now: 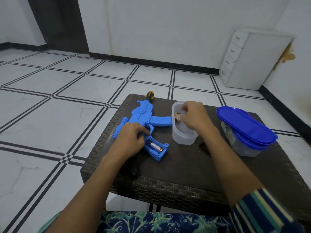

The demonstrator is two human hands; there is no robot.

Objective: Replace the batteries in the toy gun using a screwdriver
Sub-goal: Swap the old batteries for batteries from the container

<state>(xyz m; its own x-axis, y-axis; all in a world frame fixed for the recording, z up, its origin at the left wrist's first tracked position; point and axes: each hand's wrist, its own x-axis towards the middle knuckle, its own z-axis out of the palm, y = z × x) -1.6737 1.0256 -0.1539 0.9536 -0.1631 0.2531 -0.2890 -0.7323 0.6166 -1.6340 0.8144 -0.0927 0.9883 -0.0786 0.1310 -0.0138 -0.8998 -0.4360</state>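
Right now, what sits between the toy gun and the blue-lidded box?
In the head view, an open clear tub holding batteries, with the right hand reaching into it.

The near half of the table (176,165) lies bare and open to me. The gun (143,115) bars my left side, its magazine almost touching the tub (183,138), and the lidded boxes (247,126) wall off the right. A screwdriver (149,95) lies behind the gun.
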